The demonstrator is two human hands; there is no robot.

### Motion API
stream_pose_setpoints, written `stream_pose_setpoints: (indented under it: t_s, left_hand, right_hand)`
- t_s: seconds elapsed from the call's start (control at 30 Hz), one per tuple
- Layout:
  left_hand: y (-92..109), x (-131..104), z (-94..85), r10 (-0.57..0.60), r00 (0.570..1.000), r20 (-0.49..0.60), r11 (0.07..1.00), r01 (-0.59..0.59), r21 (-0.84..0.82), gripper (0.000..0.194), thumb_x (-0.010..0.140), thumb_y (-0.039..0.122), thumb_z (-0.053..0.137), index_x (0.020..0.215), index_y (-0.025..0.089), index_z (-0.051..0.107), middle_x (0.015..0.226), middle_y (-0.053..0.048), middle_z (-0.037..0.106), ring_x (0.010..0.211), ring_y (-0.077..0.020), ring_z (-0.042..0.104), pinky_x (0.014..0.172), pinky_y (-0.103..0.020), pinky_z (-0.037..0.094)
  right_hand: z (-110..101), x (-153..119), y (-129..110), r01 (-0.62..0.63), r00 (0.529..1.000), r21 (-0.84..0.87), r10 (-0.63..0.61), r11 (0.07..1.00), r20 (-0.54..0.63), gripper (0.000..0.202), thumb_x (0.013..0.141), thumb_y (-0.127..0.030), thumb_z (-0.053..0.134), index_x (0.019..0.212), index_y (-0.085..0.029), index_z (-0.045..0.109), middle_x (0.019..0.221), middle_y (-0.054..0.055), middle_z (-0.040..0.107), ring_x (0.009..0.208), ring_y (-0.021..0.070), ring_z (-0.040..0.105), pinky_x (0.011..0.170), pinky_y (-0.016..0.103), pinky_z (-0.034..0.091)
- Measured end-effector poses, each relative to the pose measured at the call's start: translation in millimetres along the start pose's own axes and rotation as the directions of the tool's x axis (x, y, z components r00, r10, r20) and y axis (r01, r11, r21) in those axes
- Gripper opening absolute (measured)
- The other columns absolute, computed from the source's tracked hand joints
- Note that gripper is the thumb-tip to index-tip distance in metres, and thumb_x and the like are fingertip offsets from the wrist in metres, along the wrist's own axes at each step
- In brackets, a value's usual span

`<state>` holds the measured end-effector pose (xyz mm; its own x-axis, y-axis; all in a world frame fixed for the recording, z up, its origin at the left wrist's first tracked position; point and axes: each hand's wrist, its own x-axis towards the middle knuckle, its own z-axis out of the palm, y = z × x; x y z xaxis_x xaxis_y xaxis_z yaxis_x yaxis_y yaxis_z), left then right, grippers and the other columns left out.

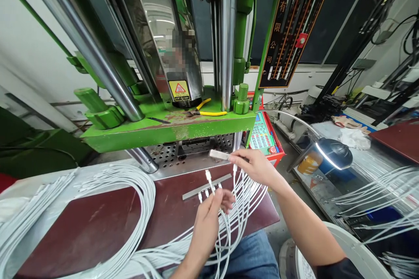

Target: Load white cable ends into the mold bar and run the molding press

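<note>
My left hand (209, 216) is closed on a white cable, and the cable's connector end (208, 176) points up past the fingertips. Below that connector a thin metal strip (190, 193) lies on the dark red table, with several white cable connectors (206, 193) along it. My right hand (252, 166) pinches a small pale rectangular block (218, 154); its far end sticks out to the left, and the fingers hide the rest. A white connector (235, 170) with its cable hangs just under the right fingers; I cannot tell whether they hold it.
A green press (170, 133) with steel columns stands ahead, with yellow-handled pliers (212, 113) on its ledge. Bundled white cables (149, 196) lie on the dark red table (170, 213). A control panel (262, 133) is behind my right hand. A white bucket (340, 239) stands at lower right.
</note>
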<state>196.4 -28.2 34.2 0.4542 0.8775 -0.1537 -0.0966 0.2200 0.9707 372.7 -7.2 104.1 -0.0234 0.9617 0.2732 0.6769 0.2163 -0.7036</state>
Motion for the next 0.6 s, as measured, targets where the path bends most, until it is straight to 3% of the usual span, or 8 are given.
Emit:
stream_pose_setpoints:
  t_s: [0.03, 0.1, 0.2, 0.33, 0.53, 0.6]
  left_hand:
    - [2.6, 4.2, 2.9, -0.086, 0.992, 0.087, 0.987, 0.097, -0.129, 0.036, 0.087, 0.047, 0.049, 0.086, 0.014, 0.063, 0.073, -0.006, 0.062, 0.069, -0.0190, 0.057, 0.069, -0.030, 0.043]
    - [6.4, 9.6, 9.5, -0.193, 0.929, 0.315, 0.913, 0.288, -0.289, 0.040, 0.086, 0.047, 0.049, 0.101, 0.011, 0.061, 0.074, -0.008, 0.064, 0.063, -0.0209, 0.062, 0.065, -0.034, 0.047]
    - [5.8, 10.0, 16.2, -0.192, 0.849, 0.492, 0.856, 0.390, -0.339, 0.041, 0.085, 0.048, 0.051, 0.098, 0.009, 0.061, 0.062, -0.004, 0.058, 0.045, -0.0156, 0.055, 0.047, -0.028, 0.043]
    - [-0.3, 7.2, 15.5, -0.135, 0.849, 0.511, 0.860, 0.356, -0.366, 0.030, 0.084, 0.041, 0.057, 0.084, 0.012, 0.060, 0.058, 0.003, 0.048, 0.040, -0.0077, 0.045, 0.041, -0.022, 0.038]
    - [1.0, 6.6, 11.6, -0.070, 0.846, 0.528, 0.928, 0.250, -0.276, 0.031, 0.089, 0.042, 0.049, 0.078, 0.014, 0.055, 0.058, -0.002, 0.060, 0.048, -0.0143, 0.060, 0.051, -0.025, 0.045]
    - [0.2, 3.5, 10.9, -0.071, 0.825, 0.561, 0.943, 0.238, -0.231, 0.033, 0.089, 0.045, 0.047, 0.078, 0.014, 0.054, 0.058, -0.004, 0.064, 0.051, -0.0166, 0.063, 0.053, -0.026, 0.046]
  right_hand:
    - [1.1, -0.7, -2.4, 0.009, 1.000, 0.010, -0.009, 1.000, 0.020, 0.032, 0.093, -0.043, 0.047, 0.092, -0.019, 0.069, 0.085, 0.000, 0.069, 0.075, 0.0121, 0.059, 0.067, 0.021, 0.038]
    - [4.2, -2.1, -6.8, 0.014, 0.999, 0.023, -0.016, 1.000, 0.049, 0.032, 0.092, -0.043, 0.048, 0.094, -0.020, 0.069, 0.089, 0.001, 0.069, 0.078, 0.0129, 0.060, 0.069, 0.022, 0.039]
    - [6.9, -2.6, -10.0, 0.020, 0.997, 0.032, -0.022, 0.999, 0.067, 0.032, 0.092, -0.044, 0.048, 0.095, -0.020, 0.070, 0.091, 0.001, 0.070, 0.081, 0.0133, 0.061, 0.070, 0.021, 0.040]
    - [4.2, -0.7, -9.7, 0.042, 0.998, 0.017, -0.043, 0.999, 0.043, 0.031, 0.092, -0.043, 0.049, 0.092, -0.021, 0.070, 0.088, -0.001, 0.071, 0.078, 0.0119, 0.062, 0.069, 0.020, 0.040]
    - [2.9, -0.6, -13.2, 0.073, 0.997, -0.012, -0.073, 0.997, 0.017, 0.027, 0.092, -0.041, 0.051, 0.092, -0.023, 0.071, 0.090, -0.002, 0.071, 0.080, 0.0120, 0.064, 0.071, 0.020, 0.041]
    - [1.3, 1.3, -14.6, 0.082, 0.996, -0.023, -0.082, 0.996, 0.020, 0.027, 0.091, -0.042, 0.053, 0.094, -0.022, 0.071, 0.092, 0.000, 0.072, 0.082, 0.0132, 0.064, 0.072, 0.021, 0.043]
